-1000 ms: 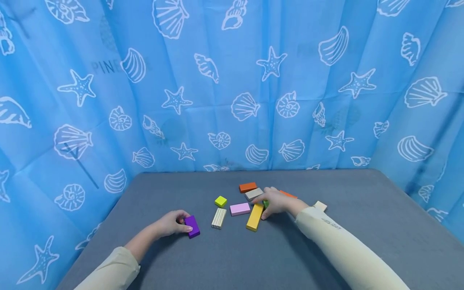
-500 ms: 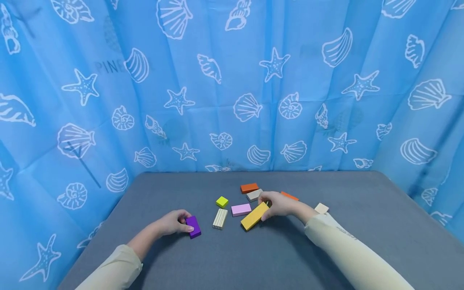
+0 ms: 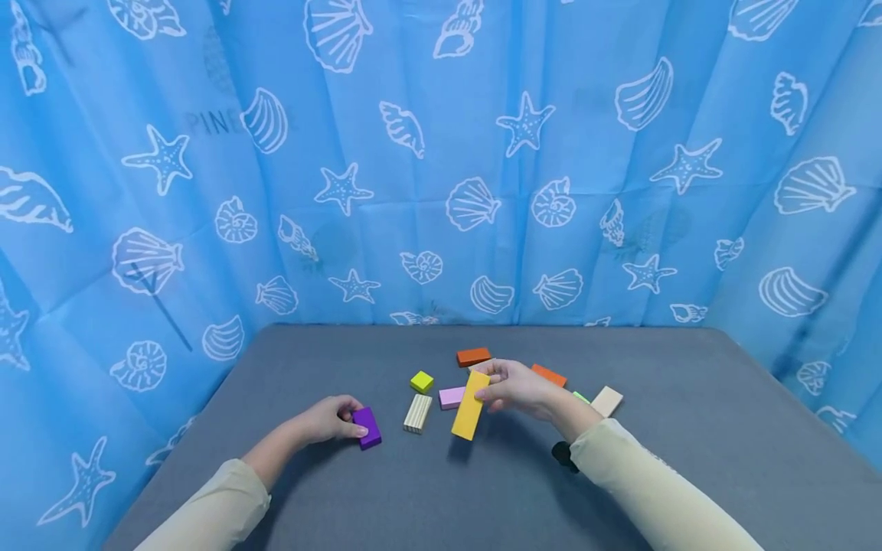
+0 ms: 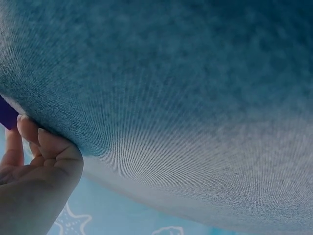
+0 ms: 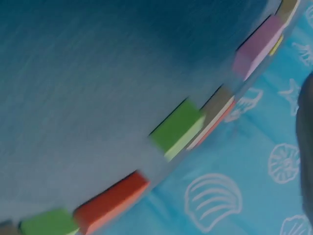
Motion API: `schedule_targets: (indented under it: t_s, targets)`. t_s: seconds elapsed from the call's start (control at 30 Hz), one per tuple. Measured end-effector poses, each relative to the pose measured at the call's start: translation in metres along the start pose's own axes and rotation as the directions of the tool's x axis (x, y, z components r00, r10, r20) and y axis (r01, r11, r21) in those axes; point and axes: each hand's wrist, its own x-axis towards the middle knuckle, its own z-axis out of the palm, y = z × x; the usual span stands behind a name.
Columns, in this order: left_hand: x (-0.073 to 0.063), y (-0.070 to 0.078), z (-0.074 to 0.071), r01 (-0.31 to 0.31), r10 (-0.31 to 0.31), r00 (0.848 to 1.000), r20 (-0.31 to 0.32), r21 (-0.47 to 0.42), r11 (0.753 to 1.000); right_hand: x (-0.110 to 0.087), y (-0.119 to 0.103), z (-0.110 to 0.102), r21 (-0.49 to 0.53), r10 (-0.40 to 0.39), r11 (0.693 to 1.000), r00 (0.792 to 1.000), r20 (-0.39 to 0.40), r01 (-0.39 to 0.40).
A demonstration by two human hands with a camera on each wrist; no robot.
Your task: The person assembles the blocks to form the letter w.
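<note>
My left hand (image 3: 329, 422) grips a purple block (image 3: 367, 428) at the table's left side, thumb on its near face. In the left wrist view, a corner of that purple block (image 4: 7, 115) shows past the fingertips. My right hand (image 3: 515, 388) pinches a long yellow block (image 3: 469, 409) by its upper part. The yellow block is tilted, its lower end over a shadow on the table. Behind it lies a pink block (image 3: 451, 397), partly covered. A green block (image 5: 178, 128) shows in the right wrist view but is hidden behind the right hand in the head view.
Between the hands lie a striped cream block (image 3: 417, 414) and a lime block (image 3: 422, 382). Farther back is a red-orange block (image 3: 473, 357). To the right are an orange block (image 3: 549, 376) and a pale wood block (image 3: 607, 401). A blue curtain (image 3: 413, 153) hangs behind the grey table (image 3: 386, 505).
My right hand has taken hold of the yellow block, lifted it and moved it left, turning it on the way. The left hand stays in place with the purple block.
</note>
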Motion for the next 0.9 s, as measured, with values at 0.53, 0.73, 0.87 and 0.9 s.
schedule_targets:
  t_s: [0.53, 0.73, 0.87, 0.9]
  targets:
    - [0.002, -0.003, -0.008, -0.006, 0.010, 0.998, 0.065, -0.059, 0.998, 0.014, -0.005, 0.050, 0.024, 0.102, 0.995, 0.995, 0.003, -0.102]
    - [0.002, -0.005, -0.007, -0.018, 0.022, 0.998, 0.055, -0.076, 0.997, 0.017, -0.006, 0.065, 0.011, 0.111, 0.994, 0.994, 0.021, -0.111]
    - [0.003, -0.005, -0.006, -0.021, 0.024, 0.999, 0.039, -0.073, 0.997, 0.019, -0.007, 0.073, -0.009, 0.117, 0.993, 0.993, 0.032, -0.117]
    - [0.003, -0.005, -0.006, -0.020, 0.023, 0.999, 0.037, -0.072, 0.997, 0.020, -0.007, 0.074, -0.015, 0.119, 0.993, 0.992, 0.034, -0.118]
